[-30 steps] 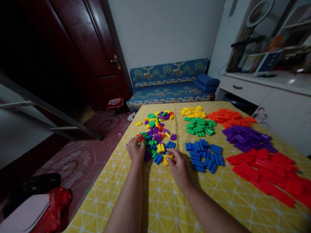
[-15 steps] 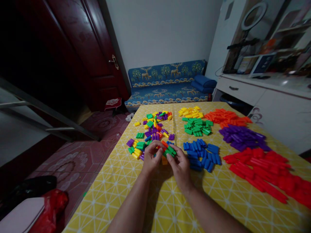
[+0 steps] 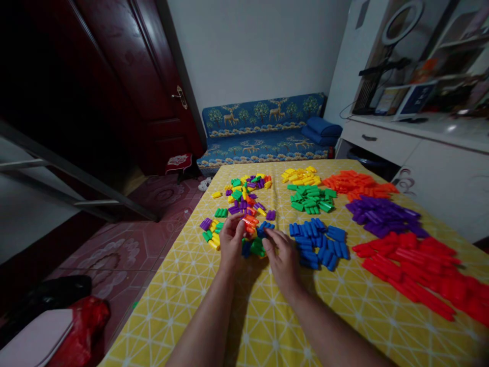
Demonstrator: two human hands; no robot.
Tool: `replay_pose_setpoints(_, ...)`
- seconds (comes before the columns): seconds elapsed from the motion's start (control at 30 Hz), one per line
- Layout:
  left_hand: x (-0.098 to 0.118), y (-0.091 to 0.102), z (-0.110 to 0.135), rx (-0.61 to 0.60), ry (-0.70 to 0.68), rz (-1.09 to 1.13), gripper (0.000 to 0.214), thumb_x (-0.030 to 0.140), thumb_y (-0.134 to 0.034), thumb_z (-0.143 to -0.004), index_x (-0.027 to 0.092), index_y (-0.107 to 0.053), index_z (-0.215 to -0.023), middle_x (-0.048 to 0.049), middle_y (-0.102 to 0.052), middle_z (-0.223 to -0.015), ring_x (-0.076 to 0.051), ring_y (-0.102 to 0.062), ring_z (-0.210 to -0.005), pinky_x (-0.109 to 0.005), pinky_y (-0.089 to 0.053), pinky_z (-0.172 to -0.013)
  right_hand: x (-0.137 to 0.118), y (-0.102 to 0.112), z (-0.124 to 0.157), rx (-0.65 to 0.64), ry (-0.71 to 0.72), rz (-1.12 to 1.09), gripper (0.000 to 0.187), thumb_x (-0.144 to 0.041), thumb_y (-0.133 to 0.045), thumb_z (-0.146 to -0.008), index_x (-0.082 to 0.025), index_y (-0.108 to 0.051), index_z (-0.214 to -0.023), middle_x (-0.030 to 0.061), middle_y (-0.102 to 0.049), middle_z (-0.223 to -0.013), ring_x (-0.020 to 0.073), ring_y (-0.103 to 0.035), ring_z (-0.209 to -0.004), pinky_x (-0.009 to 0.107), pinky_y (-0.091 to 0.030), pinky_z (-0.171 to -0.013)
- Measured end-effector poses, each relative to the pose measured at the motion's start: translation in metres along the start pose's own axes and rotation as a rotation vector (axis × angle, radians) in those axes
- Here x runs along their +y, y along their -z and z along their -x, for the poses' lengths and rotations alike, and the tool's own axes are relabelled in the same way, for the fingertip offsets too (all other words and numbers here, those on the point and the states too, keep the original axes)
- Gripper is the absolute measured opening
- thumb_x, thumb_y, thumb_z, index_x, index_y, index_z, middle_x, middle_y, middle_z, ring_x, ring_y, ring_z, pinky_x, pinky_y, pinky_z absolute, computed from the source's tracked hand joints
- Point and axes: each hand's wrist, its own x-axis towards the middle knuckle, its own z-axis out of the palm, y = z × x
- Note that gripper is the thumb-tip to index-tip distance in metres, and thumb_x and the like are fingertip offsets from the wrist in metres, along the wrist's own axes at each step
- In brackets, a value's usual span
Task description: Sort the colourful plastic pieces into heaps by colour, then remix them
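My left hand (image 3: 231,240) is closed, thumb and fingers pinching an orange plastic building block (image 3: 250,222). To its right, my right hand (image 3: 283,257) has thumb and forefinger apart, with nothing visible between them. Its forefinger is close to a blue block (image 3: 265,228); whether they touch I cannot tell. A green block (image 3: 257,247) is low between the hands, near the right thumb. Mixed coloured blocks (image 3: 240,206) lie just beyond the left hand, partly hidden by it. Right of my right hand is a pile of blue blocks (image 3: 319,242).
Sorted piles of yellow (image 3: 301,176), green (image 3: 311,198), orange (image 3: 357,184), purple (image 3: 384,216) and red blocks (image 3: 416,267) cover the right side of the table (image 3: 183,311). A sofa (image 3: 263,127) stands behind, a white cabinet (image 3: 439,178) at right.
My hands have moved apart slightly. The green and orange blocks earlier held together between them are now separate, orange at the left hand, green lower down.
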Motion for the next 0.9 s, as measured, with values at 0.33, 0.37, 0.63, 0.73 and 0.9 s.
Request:
replay_pose_setpoints(0.33,0.0,-0.006,0.016,-0.35,-0.185,-0.449,0.023,0.032,-0.059,-0.089,0.017,-0.07,-0.103,-0.0062,-0.075,-0.092,-0.016,-0.068,-0.077,-0.025,-0.052,-0.071,-0.001,0.002,0.001,-0.012,-0.088,-0.232,0.034,-0.041,-0.062,-0.088,-0.021,-0.065,-0.115,0.0096,-0.069,-0.113,0.0224,-0.066,-0.102,0.034,-0.054,-0.087)
replay_pose_setpoints(0.37,-0.002,-0.006,0.016,-0.345,-0.186,-0.447,0.024,0.031,-0.059,-0.089,0.017,-0.069,-0.105,-0.0065,-0.075,-0.094,-0.016,-0.068,-0.077,-0.025,-0.052,-0.071,-0.001,0.003,0.0,-0.011,-0.095,-0.236,0.033,-0.041,-0.062,-0.088,-0.021,-0.065,-0.114,0.0095,-0.07,-0.111,0.0222,-0.067,-0.1,0.034,-0.055,-0.086)
replay_pose_setpoints(0.63,-0.005,-0.005,0.014,-0.336,-0.227,-0.48,0.021,0.032,-0.058,-0.09,0.018,-0.068,-0.102,-0.0039,-0.074,-0.087,-0.016,-0.068,-0.075,-0.025,-0.052,-0.069,0.001,0.009,-0.006,-0.075,-0.039,-0.103,0.033,-0.035,-0.063,-0.087,-0.019,-0.065,-0.116,0.0108,-0.07,-0.111,0.0239,-0.066,-0.102,0.037,-0.054,-0.089)
replay_pose_setpoints(0.73,-0.004,-0.005,0.015,-0.344,-0.266,-0.521,0.022,0.032,-0.056,-0.091,0.019,-0.067,-0.104,-0.0048,-0.073,-0.091,-0.016,-0.068,-0.079,-0.026,-0.053,-0.072,-0.002,0.015,-0.009,-0.062,-0.026,-0.089,0.033,-0.031,-0.062,-0.086,-0.02,-0.065,-0.116,0.0105,-0.07,-0.113,0.0237,-0.066,-0.104,0.038,-0.053,-0.09)
replay_pose_setpoints(0.9,-0.004,-0.003,0.016,-0.506,-0.364,-0.641,0.031,0.038,-0.066,-0.085,0.02,-0.066,-0.109,-0.0082,-0.069,-0.105,-0.02,-0.065,-0.091,-0.032,-0.052,-0.081,0.007,0.048,-0.042,0.217,-0.175,-0.235,0.043,-0.04,-0.069,-0.079,-0.018,-0.062,-0.115,0.0099,-0.071,-0.103,0.0203,-0.069,-0.085,0.032,-0.057,-0.073)
